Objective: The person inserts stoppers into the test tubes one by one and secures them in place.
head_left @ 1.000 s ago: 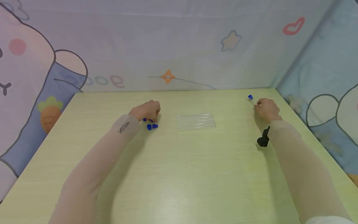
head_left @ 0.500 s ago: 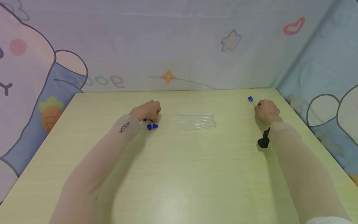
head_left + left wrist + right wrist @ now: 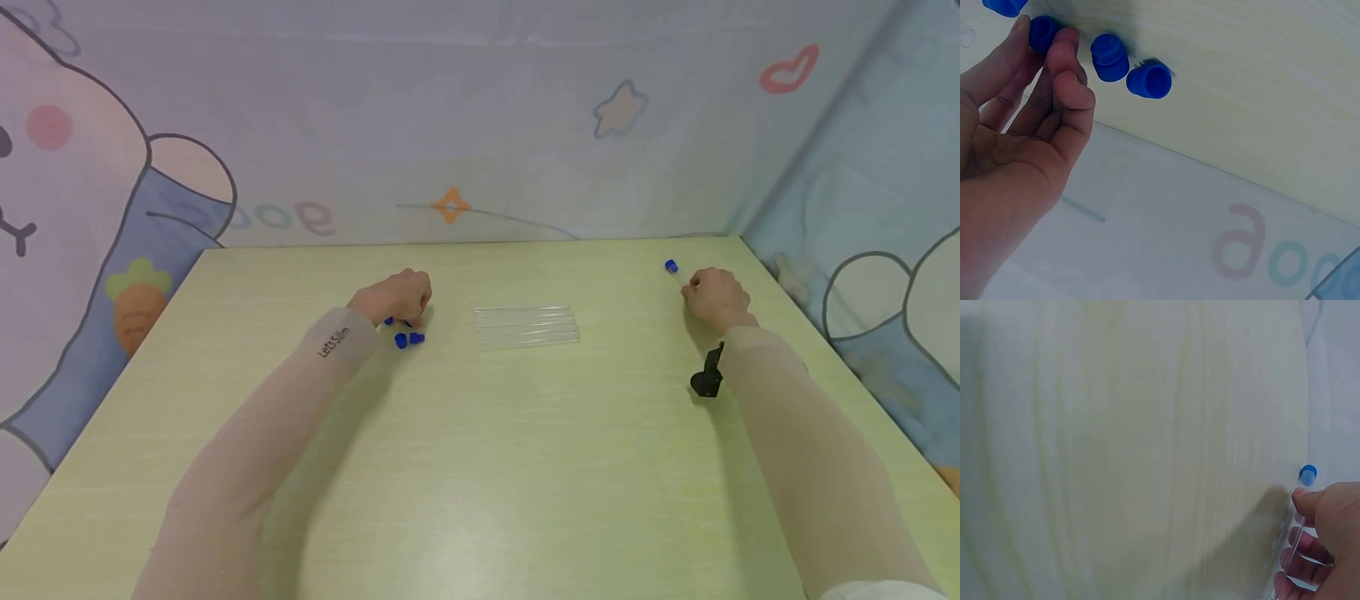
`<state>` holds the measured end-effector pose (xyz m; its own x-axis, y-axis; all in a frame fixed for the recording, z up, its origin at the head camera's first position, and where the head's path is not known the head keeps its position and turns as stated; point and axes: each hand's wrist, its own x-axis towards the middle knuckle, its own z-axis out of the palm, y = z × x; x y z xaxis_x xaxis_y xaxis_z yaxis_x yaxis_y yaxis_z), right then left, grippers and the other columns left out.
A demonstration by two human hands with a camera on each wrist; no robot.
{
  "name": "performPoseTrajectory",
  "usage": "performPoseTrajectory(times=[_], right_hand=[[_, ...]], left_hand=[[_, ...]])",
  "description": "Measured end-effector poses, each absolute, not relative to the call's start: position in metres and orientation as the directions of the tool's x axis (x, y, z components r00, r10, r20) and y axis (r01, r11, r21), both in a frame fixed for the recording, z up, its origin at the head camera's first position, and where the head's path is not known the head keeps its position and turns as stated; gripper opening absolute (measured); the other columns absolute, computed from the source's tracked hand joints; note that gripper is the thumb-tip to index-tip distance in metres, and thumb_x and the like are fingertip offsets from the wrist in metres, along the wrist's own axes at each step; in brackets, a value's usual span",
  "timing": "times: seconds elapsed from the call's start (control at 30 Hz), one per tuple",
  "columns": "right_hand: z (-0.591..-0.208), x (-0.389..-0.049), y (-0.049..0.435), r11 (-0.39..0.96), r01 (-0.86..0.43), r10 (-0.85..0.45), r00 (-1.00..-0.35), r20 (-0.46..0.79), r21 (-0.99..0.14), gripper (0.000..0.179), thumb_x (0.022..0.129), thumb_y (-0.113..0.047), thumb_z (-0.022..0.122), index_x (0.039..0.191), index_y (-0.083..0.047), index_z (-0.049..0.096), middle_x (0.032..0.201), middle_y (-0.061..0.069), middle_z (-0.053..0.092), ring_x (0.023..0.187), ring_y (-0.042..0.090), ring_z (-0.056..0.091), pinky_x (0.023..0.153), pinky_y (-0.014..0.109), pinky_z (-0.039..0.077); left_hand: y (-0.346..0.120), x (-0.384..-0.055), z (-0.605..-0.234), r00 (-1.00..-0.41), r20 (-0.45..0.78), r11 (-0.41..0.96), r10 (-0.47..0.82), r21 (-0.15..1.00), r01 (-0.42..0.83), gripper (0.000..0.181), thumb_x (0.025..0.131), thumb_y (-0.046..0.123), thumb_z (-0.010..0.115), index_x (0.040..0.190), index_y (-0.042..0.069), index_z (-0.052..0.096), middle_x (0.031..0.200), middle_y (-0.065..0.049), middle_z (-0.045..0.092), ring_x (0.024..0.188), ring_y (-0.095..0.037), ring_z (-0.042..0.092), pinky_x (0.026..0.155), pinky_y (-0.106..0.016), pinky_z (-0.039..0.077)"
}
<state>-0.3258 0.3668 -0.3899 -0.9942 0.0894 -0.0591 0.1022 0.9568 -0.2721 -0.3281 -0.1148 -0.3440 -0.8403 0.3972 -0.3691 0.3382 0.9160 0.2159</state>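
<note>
My left hand (image 3: 393,296) is down at the table among small blue caps. In the left wrist view its thumb and fingertips pinch one blue test tube cap (image 3: 1043,34). Loose caps (image 3: 1110,57) lie close around it, one with its hollow end showing. Far to the right, my right hand (image 3: 717,296) holds a clear test tube (image 3: 1291,544) between thumb and fingers. A blue cap (image 3: 671,267) sits on that tube's far end, low over the table. Between the hands, several clear test tubes (image 3: 525,327) lie side by side.
The pale wood table (image 3: 480,467) ends at a printed cloth backdrop (image 3: 495,117) behind and at the sides. A black camera mount (image 3: 707,379) hangs from the right wrist, beside the sleeve.
The capped end of the test tube in my right hand has come slightly down, nearer to me. My left hand stays in place.
</note>
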Motion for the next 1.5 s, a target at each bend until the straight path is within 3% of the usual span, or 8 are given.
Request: performPoseTrajectory(times=[0.43, 0.6, 0.97, 1.3, 1.5], right_hand=[[-0.387, -0.325, 0.366, 0.956, 0.112, 0.104, -0.994, -0.042, -0.272, 0.043, 0.101, -0.028, 0.038, 0.113, 0.009, 0.057, 0.111, 0.030, 0.058, 0.096, 0.042, 0.055, 0.078, 0.058, 0.044], [-0.382, -0.324, 0.364, 0.954, 0.108, 0.100, -0.994, -0.042, -0.279, 0.047, 0.102, -0.029, 0.035, 0.120, 0.010, 0.054, 0.118, 0.032, 0.056, 0.104, 0.046, 0.054, 0.082, 0.061, 0.044], [-0.371, -0.330, 0.355, 0.954, 0.051, 0.073, -0.995, 0.064, -0.295, 0.046, 0.104, -0.028, 0.036, 0.123, 0.009, 0.054, 0.122, 0.032, 0.057, 0.102, 0.047, 0.056, 0.074, 0.056, 0.049], [-0.358, -0.335, 0.332, 0.958, 0.007, 0.044, -0.991, 0.123, -0.288, 0.046, 0.104, -0.029, 0.038, 0.126, 0.008, 0.054, 0.120, 0.031, 0.059, 0.106, 0.046, 0.057, 0.077, 0.056, 0.050], [-0.354, -0.338, 0.323, 0.951, -0.036, 0.018, -0.986, 0.168, -0.307, 0.047, 0.104, -0.031, 0.040, 0.129, 0.006, 0.054, 0.116, 0.029, 0.062, 0.097, 0.042, 0.062, 0.068, 0.051, 0.052]], left_hand=[[-0.114, -0.330, -0.344, -0.834, -0.388, 0.918, 0.393, 0.221, 0.329, 0.008, 0.086, 0.005, 0.070, 0.079, 0.003, 0.066, 0.071, -0.007, 0.063, 0.059, -0.014, 0.054, 0.063, -0.025, 0.047], [-0.116, -0.333, -0.344, -0.825, -0.392, 0.911, 0.407, 0.235, 0.338, 0.015, 0.084, 0.003, 0.072, 0.072, 0.006, 0.063, 0.064, -0.005, 0.060, 0.055, -0.014, 0.053, 0.062, -0.027, 0.048], [-0.116, -0.327, -0.344, -0.829, -0.369, 0.906, 0.419, 0.228, 0.357, 0.010, 0.086, 0.005, 0.071, 0.079, 0.001, 0.065, 0.066, -0.006, 0.061, 0.055, -0.013, 0.051, 0.062, -0.025, 0.046], [-0.115, -0.327, -0.344, -0.836, -0.361, 0.909, 0.414, 0.219, 0.355, 0.012, 0.085, 0.006, 0.072, 0.077, 0.002, 0.064, 0.066, -0.005, 0.060, 0.055, -0.012, 0.051, 0.061, -0.024, 0.046], [-0.115, -0.328, -0.347, -0.838, -0.360, 0.910, 0.409, 0.234, 0.344, 0.015, 0.086, 0.005, 0.071, 0.074, 0.003, 0.062, 0.066, -0.005, 0.061, 0.055, -0.013, 0.053, 0.060, -0.024, 0.046]])
